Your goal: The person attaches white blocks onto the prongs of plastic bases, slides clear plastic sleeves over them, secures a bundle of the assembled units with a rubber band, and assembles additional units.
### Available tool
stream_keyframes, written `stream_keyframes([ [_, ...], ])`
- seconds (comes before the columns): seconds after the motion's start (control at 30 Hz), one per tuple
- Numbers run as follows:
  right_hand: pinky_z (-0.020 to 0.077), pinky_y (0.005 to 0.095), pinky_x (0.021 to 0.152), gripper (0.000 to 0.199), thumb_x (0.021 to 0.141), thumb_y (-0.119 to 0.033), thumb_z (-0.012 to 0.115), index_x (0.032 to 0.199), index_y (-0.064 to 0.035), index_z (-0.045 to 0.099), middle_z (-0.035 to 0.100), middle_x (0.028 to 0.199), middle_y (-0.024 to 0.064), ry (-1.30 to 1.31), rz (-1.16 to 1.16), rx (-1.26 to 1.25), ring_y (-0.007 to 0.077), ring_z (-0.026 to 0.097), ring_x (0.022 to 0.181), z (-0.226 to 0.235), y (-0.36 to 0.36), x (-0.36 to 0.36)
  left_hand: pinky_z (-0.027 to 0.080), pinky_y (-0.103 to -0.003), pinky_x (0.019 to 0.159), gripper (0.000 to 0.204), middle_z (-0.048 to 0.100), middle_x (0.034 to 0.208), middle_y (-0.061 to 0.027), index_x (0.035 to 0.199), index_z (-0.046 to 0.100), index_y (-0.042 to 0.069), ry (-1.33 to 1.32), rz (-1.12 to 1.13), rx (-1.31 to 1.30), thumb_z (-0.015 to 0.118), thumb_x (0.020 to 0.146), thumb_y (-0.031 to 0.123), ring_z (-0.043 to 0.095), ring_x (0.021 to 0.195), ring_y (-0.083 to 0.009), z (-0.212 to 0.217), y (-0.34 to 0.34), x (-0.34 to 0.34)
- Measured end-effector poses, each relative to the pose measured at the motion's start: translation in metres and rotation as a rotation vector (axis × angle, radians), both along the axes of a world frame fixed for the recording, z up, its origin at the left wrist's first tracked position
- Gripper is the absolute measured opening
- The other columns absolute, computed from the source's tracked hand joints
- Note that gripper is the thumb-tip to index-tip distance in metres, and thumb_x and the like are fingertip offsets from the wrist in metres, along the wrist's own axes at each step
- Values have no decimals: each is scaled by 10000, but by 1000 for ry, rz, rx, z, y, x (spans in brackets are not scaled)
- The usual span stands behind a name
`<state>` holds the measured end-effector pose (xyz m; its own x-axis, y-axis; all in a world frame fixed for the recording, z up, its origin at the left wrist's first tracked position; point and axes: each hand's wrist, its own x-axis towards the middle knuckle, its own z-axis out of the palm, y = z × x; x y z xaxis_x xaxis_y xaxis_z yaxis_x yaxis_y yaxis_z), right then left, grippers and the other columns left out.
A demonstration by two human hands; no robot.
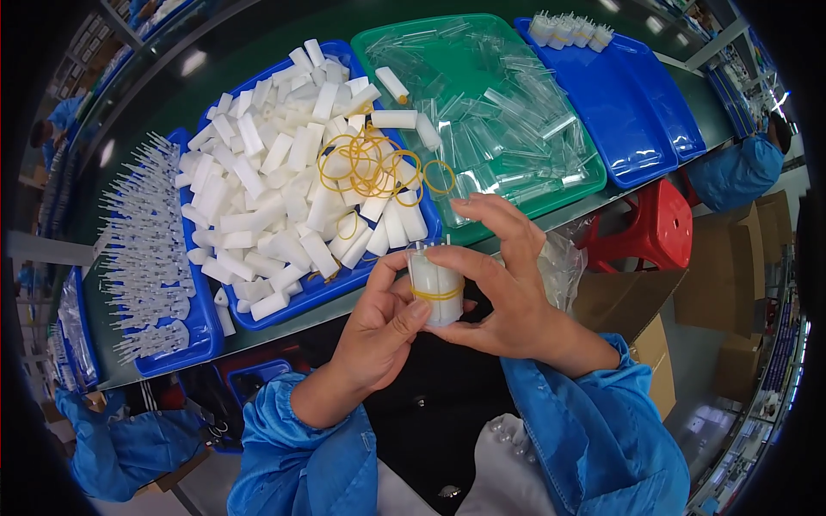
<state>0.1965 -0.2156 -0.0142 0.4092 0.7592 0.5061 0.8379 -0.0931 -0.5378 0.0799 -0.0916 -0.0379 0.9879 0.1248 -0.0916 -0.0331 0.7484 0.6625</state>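
Both hands hold a small bundle of white pieces and clear plastic (pixel 440 282) upright in front of my chest, with a yellow rubber band round its lower half. My left hand (pixel 379 322) closes on its left side, thumb against the front near the band. My right hand (pixel 512 297) pinches it from the right, one finger near the top and the thumb under the base; its forefinger is lifted away. Just beyond lies a blue tray (pixel 379 278) heaped with white foam-like blocks (pixel 249 185). On the heap sit loose yellow rubber bands (pixel 366 163).
A green tray (pixel 585 163) holds clear plastic pieces (pixel 495 129). Banded white bundles (pixel 568 33) stand on a blue tray (pixel 619 103) at far right. Left, another blue tray (pixel 206 322) holds white-tipped parts (pixel 146 249). A red stool (pixel 658 228) and cardboard boxes (pixel 714 267) stand right. Co-workers sit nearby.
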Motion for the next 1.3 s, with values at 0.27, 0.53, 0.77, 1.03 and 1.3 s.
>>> stream_keyframes([
  [0.27, 258, 407, 886, 609, 509, -170, 778, 1082, -139, 572, 443, 1240, 106, 80, 42, 37, 311, 429, 1155, -5, 1, 3, 440, -401, 918, 449, 481, 1209, -145, 1290, 277, 51, 35, -39, -36, 504, 910, 128, 545, 1074, -298, -6, -1, 1],
  [0.53, 267, 411, 856, 751, 519, -202, 794, 1210, -142, 505, 455, 1210, 94, 20, 82, 100, 284, 437, 1134, -14, 2, -5, 450, -409, 914, 511, 486, 1178, -126, 1283, 292, 43, 44, 82, 184, 575, 881, 183, 548, 1067, -302, -7, -5, -1],
  [0.77, 284, 376, 870, 726, 528, -207, 801, 1181, -77, 511, 492, 1135, 80, 129, 60, 89, 264, 467, 1066, -7, -3, 3, 405, -469, 952, 552, 480, 1210, -189, 1349, 244, 23, -92, -63, -144, 507, 914, 236, 539, 1072, -359, -9, 2, -4],
  [1.03, 287, 362, 852, 695, 508, -203, 801, 1146, -95, 546, 508, 1100, 71, 175, 64, 103, 248, 487, 1035, -1, -1, 2, 391, -489, 958, 523, 474, 1208, -246, 1360, 240, 15, -141, -150, -175, 437, 939, 253, 506, 1108, -397, -9, 6, -1],
  [1.3, 287, 363, 806, 650, 501, -192, 799, 1106, -95, 581, 535, 1047, 44, 30, 53, 104, 235, 523, 985, -1, 0, 0, 388, -473, 965, 641, 434, 1249, -165, 1369, 236, 53, -38, -117, 101, 573, 877, 289, 529, 1077, -345, -10, -1, -4],
])
